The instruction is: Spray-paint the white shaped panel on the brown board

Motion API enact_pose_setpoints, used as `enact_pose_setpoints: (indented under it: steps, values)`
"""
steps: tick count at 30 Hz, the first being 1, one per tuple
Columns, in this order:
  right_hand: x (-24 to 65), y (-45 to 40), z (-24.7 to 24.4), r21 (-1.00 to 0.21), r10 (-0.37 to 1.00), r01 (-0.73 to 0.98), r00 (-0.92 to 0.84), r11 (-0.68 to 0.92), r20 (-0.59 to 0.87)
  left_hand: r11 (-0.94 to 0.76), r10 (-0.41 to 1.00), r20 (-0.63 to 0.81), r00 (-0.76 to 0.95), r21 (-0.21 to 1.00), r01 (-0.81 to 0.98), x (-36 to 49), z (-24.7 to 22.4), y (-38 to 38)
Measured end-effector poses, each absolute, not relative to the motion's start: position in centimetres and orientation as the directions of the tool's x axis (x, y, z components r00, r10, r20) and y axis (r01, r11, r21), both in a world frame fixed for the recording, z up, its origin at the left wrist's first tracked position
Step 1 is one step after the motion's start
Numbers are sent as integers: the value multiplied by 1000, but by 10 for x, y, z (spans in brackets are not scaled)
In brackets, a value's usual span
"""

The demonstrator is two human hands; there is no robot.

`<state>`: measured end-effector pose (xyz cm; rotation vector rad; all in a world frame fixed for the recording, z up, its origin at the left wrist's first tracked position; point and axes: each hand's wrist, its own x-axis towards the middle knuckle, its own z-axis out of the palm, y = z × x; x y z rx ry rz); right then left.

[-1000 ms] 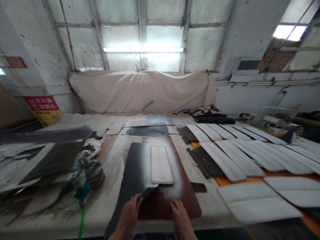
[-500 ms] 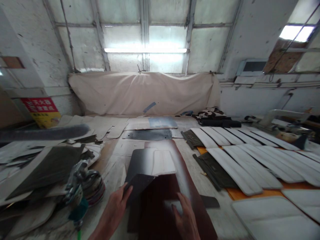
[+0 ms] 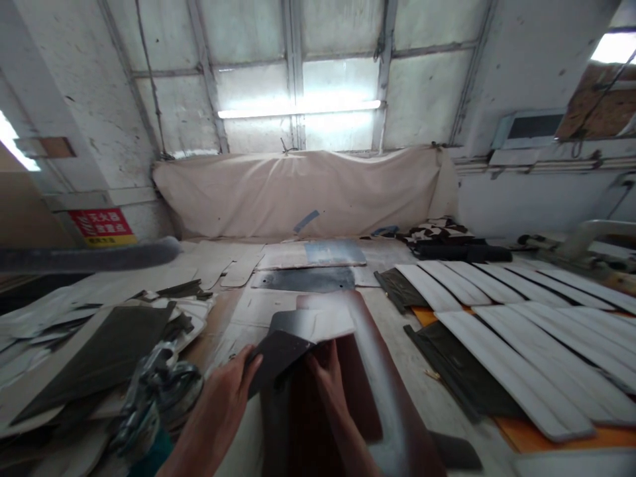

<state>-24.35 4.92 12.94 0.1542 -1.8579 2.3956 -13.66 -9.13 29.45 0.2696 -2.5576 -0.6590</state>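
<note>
A dark grey flexible sheet [image 3: 281,354] has its near left part folded up, and my left hand [image 3: 236,377] grips that edge between thumb and fingers. On the sheet's far part lies a pale, whitish panel [image 3: 334,322]. My right hand [image 3: 326,372] is at the panel's near edge, thumb and fingers closing on it from below, with the fingertips partly hidden. Beneath both hands lies a reddish-brown board [image 3: 392,391] with a whitish haze along its right side.
A spray gun with a metal cup [image 3: 149,391] stands at left, beside a pile of dark green and pale pieces [image 3: 99,358]. At right, rows of white panels [image 3: 517,364] lie on orange sheeting. A blurred grey bar [image 3: 89,257] juts in from the left.
My right hand has moved up and forward from the brown board to the white panel's near edge, which now looks raised. My left hand still holds the grey sheet. The view has shifted slightly.
</note>
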Motion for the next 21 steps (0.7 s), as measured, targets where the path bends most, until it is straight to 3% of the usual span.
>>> enact_pose_setpoints:
  steps: [6, 9, 15, 21]
  values:
    - [-258, 36, 154, -979, 194, -182, -968, -90, 162, 885, -297, 450, -843, 462, -65, -139, 274, -94]
    - [-269, 42, 149, -987, 214, -153, -967, -44, 140, 894, -256, 447, -857, 447, -34, -130, 276, -102]
    - [-281, 56, 141, -982, 246, -182, -955, -44, 166, 900, -175, 483, -858, 432, 60, -109, 257, -111]
    - [-306, 66, 141, -967, 299, -227, -936, -114, 184, 863, -229, 570, -789, 494, 106, -97, 245, -108]
